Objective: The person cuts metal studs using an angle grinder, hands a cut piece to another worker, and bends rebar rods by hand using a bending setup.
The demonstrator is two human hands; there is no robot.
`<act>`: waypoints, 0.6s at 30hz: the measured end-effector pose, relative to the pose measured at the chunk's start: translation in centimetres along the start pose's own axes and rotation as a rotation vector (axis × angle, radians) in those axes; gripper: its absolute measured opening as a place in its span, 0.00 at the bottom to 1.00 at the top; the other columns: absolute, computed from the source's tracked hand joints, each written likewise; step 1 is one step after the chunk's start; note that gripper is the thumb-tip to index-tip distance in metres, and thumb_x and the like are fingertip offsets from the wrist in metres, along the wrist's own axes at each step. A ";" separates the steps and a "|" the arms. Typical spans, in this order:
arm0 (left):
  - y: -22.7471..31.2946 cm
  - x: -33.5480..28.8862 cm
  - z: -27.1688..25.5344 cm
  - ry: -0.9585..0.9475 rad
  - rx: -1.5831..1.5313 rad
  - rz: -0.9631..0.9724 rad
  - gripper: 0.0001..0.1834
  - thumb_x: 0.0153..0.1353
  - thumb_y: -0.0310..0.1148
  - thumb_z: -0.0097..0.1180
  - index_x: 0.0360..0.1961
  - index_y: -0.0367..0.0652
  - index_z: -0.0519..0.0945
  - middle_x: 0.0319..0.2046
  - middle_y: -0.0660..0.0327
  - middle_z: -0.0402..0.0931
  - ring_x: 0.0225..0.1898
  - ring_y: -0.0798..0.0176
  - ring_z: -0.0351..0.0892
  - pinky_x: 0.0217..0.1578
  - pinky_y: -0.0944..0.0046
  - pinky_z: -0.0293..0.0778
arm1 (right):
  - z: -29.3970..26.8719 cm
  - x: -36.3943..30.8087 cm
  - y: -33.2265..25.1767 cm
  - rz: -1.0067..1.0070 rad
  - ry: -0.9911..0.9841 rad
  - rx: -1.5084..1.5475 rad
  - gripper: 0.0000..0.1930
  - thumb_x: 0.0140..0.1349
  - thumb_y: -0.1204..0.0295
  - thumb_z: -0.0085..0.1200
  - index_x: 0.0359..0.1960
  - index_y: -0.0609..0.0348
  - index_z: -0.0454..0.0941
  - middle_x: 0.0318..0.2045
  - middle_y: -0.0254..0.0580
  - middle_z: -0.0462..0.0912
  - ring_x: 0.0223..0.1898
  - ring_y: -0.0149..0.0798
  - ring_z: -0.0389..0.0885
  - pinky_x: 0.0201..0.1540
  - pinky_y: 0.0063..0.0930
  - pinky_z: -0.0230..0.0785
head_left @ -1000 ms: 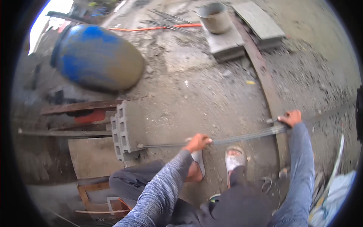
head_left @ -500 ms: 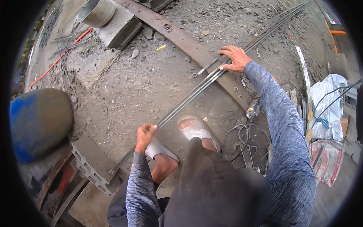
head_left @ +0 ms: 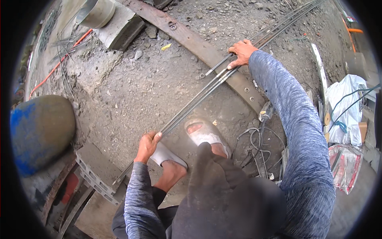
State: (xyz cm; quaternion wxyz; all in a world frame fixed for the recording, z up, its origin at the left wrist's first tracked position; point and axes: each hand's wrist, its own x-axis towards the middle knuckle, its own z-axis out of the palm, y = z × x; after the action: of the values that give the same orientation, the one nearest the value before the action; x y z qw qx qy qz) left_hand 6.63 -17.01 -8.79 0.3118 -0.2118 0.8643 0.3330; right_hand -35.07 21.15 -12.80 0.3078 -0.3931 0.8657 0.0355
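Note:
A bundle of long, thin ribbed steel rebar rods point(head_left: 191, 104) runs diagonally from the lower left, past my feet, to the far right. My left hand point(head_left: 148, 145) is closed round the rods near my left slipper, thumb on top. Farther up, my right hand point(head_left: 242, 53) grips the rods above a brown plank point(head_left: 187, 38), its thumb on the near rods and its fingers curled toward a separate ribbed rod point(head_left: 218, 65). That rod ends on the plank beside a small peg. Where the right fingers close is partly hidden.
A concrete block with a bucket point(head_left: 95, 14) on it stands at the far left. A blue-stained rounded object point(head_left: 43, 133) and a hollow block point(head_left: 97, 167) lie left. Tangled cables point(head_left: 258, 147) lie by my right slipper; a white plastic bag point(head_left: 345, 107) is at right.
My right hand has shifted a little left and away from me, its fingers more curled. My left hand has moved slightly left with the rods, which lie more spread near the plank.

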 end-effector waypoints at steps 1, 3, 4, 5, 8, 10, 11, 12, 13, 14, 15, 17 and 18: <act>0.1 0.1 0.1 -0.001 0.004 0.001 0.28 0.70 0.51 0.54 0.34 0.30 0.81 0.21 0.42 0.76 0.24 0.51 0.74 0.31 0.51 0.71 | 0.1 0.2 0.2 -0.002 -0.016 -0.015 0.47 0.48 0.28 0.58 0.59 0.56 0.78 0.53 0.46 0.82 0.62 0.49 0.72 0.69 0.57 0.47; 0.4 0.1 -0.1 0.013 -0.111 0.047 0.26 0.70 0.49 0.53 0.35 0.31 0.81 0.22 0.39 0.75 0.23 0.45 0.73 0.31 0.49 0.70 | 0.1 0.7 0.5 0.001 -0.039 -0.004 0.47 0.48 0.28 0.57 0.57 0.57 0.79 0.52 0.47 0.82 0.62 0.49 0.72 0.69 0.57 0.48; 0.4 0.2 -0.4 0.013 -0.102 0.044 0.26 0.70 0.49 0.53 0.35 0.31 0.81 0.22 0.39 0.75 0.23 0.45 0.73 0.31 0.49 0.70 | 0.1 0.9 0.5 0.006 -0.066 -0.001 0.47 0.48 0.27 0.56 0.55 0.57 0.80 0.51 0.47 0.83 0.61 0.49 0.73 0.69 0.56 0.49; 0.5 0.2 -0.8 0.028 -0.072 -0.006 0.26 0.70 0.49 0.54 0.36 0.31 0.82 0.21 0.40 0.75 0.22 0.48 0.73 0.30 0.50 0.70 | 0.2 1.1 0.4 0.004 -0.060 0.007 0.47 0.48 0.27 0.56 0.55 0.57 0.80 0.51 0.47 0.83 0.61 0.49 0.73 0.69 0.56 0.49; 1.5 0.0 -2.3 0.010 -0.084 -0.084 0.26 0.70 0.49 0.54 0.35 0.31 0.83 0.18 0.44 0.74 0.21 0.53 0.73 0.28 0.51 0.70 | 0.8 1.3 0.4 0.047 -0.044 0.061 0.47 0.48 0.25 0.54 0.51 0.58 0.83 0.48 0.48 0.84 0.60 0.49 0.73 0.67 0.54 0.51; 2.9 -0.4 -3.5 -0.023 -0.129 -0.113 0.26 0.71 0.48 0.54 0.34 0.30 0.83 0.16 0.47 0.73 0.20 0.56 0.73 0.27 0.52 0.70 | 1.6 1.2 1.0 0.033 0.066 0.093 0.43 0.47 0.27 0.56 0.40 0.61 0.84 0.39 0.50 0.85 0.54 0.50 0.76 0.63 0.49 0.54; 3.6 -0.9 -4.1 -0.027 -0.089 -0.084 0.26 0.71 0.48 0.53 0.33 0.30 0.83 0.15 0.49 0.73 0.19 0.58 0.73 0.27 0.53 0.70 | 1.5 1.3 0.9 0.029 0.068 0.104 0.43 0.47 0.27 0.56 0.40 0.61 0.84 0.39 0.50 0.85 0.54 0.50 0.76 0.63 0.49 0.54; 4.3 -1.5 -4.8 -0.030 -0.049 -0.057 0.26 0.71 0.48 0.53 0.31 0.30 0.83 0.15 0.51 0.72 0.19 0.61 0.73 0.26 0.54 0.70 | 1.2 1.5 0.9 0.036 0.044 0.105 0.43 0.47 0.27 0.55 0.40 0.61 0.85 0.39 0.51 0.85 0.53 0.50 0.77 0.63 0.49 0.54; 5.0 -2.4 -5.5 -0.027 -0.039 -0.066 0.26 0.71 0.48 0.53 0.31 0.30 0.83 0.15 0.51 0.72 0.19 0.61 0.73 0.26 0.54 0.70 | 0.9 1.8 0.7 0.041 0.020 0.105 0.44 0.47 0.26 0.55 0.40 0.61 0.85 0.38 0.53 0.85 0.52 0.50 0.78 0.63 0.49 0.54; 5.9 -3.2 -6.2 -0.023 -0.007 -0.075 0.26 0.71 0.47 0.54 0.31 0.30 0.84 0.15 0.50 0.74 0.19 0.59 0.74 0.27 0.54 0.71 | 0.6 1.9 0.6 0.037 0.029 0.111 0.44 0.47 0.26 0.55 0.40 0.61 0.85 0.38 0.53 0.85 0.52 0.50 0.78 0.63 0.49 0.54; 7.3 -3.9 -6.8 -0.024 0.021 -0.089 0.26 0.71 0.47 0.54 0.31 0.30 0.84 0.16 0.48 0.75 0.19 0.57 0.75 0.27 0.53 0.71 | 0.7 1.9 0.5 0.031 0.033 0.108 0.44 0.46 0.26 0.55 0.40 0.61 0.85 0.37 0.54 0.85 0.50 0.51 0.80 0.62 0.48 0.55; 10.9 -5.6 -8.6 0.002 0.056 -0.120 0.25 0.71 0.46 0.54 0.31 0.30 0.84 0.16 0.46 0.75 0.19 0.53 0.77 0.27 0.52 0.71 | 0.7 2.0 0.4 0.017 0.038 0.107 0.45 0.46 0.25 0.55 0.39 0.61 0.85 0.36 0.55 0.86 0.49 0.51 0.82 0.61 0.48 0.56; 13.5 -6.2 -9.8 0.021 0.087 -0.138 0.25 0.71 0.46 0.55 0.31 0.30 0.84 0.17 0.44 0.76 0.20 0.49 0.78 0.28 0.51 0.72 | 0.7 2.0 0.6 0.020 0.020 0.094 0.45 0.46 0.25 0.54 0.39 0.61 0.86 0.35 0.55 0.86 0.47 0.52 0.83 0.59 0.48 0.57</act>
State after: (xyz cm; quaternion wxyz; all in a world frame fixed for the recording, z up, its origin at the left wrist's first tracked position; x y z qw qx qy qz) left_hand -0.59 -13.65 7.08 0.3338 -0.2607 0.8646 0.2703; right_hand -36.12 20.47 -14.59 0.3168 -0.3697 0.8735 -0.0059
